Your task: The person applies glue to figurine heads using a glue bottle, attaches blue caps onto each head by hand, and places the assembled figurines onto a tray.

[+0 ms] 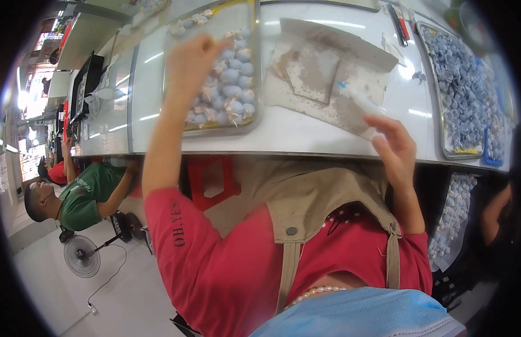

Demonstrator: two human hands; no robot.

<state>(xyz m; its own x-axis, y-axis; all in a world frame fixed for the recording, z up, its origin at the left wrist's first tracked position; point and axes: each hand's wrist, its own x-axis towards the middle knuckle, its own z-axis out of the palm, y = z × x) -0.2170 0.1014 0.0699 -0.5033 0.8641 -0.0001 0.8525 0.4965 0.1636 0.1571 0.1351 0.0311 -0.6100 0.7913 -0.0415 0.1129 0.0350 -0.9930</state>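
Note:
Over the clear tray (pixel 257 67) of small blue-grey figures (pixel 230 78) with pale tips, my left hand (pixel 194 62) is raised with its fingertips pinched together. Motion blurs that hand, and what lies between its fingers, if anything, cannot be made out. My right hand (pixel 396 145) is curled around the lower end of a slim translucent tube (pixel 366 104) with a blue tip. The tube points up and left, above a stained, folded sheet of cardboard (pixel 358 64) on the white table.
Another tray (pixel 460 92), full of blue-grey cup-shaped pieces, stands at the right. Pens (pixel 399 25) lie at the far side. Below the table are a red stool (pixel 212 182) and more pieces (pixel 454 216). A green-shirted person (pixel 86 194) sits left, near a fan (pixel 82 255).

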